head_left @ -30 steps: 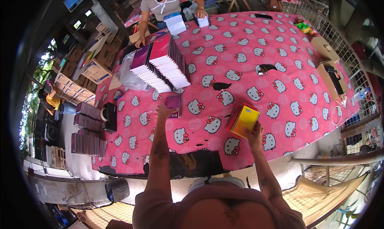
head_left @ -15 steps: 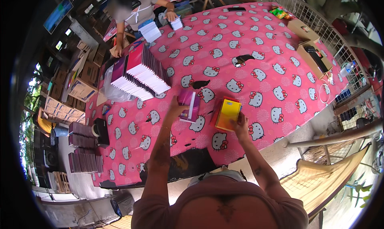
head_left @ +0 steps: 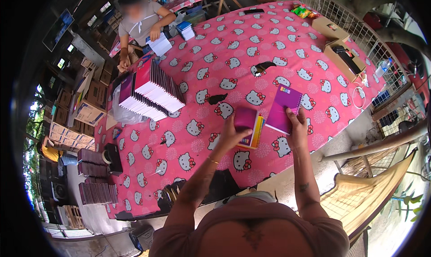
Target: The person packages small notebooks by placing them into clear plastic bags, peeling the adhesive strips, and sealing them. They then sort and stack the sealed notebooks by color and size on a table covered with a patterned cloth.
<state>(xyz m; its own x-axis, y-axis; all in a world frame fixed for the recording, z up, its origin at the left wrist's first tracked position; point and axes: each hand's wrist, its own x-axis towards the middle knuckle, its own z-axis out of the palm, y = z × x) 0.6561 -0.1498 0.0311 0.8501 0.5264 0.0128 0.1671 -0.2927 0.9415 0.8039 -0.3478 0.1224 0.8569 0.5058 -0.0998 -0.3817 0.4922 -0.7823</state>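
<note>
My left hand [head_left: 230, 135] grips a small purple notebook [head_left: 246, 116], thumb on top and fingers beneath. Its cover overlaps a yellow spiral notebook [head_left: 259, 132], whose coil edge shows on the right; whether other notebooks lie under it is hidden. To the right, my right hand [head_left: 297, 127] is closed on a larger-looking purple spiral notebook [head_left: 285, 105], thumb over the cover near the coil. That one is tilted and its lower left corner comes close to the yellow notebook.
Tall stacks of notebooks [head_left: 157, 91] stand left of centre on the pink patterned tablecloth [head_left: 197, 144]. Across the table a person [head_left: 143, 21] handles a white-paged notebook [head_left: 159, 46]. Cardboard boxes [head_left: 343, 57] sit at the far right; more notebook stacks [head_left: 98, 193] are at the left edge.
My left hand has moved right, bringing a purple notebook over the yellow one. My right hand has left the yellow notebook and now holds a purple spiral notebook.
</note>
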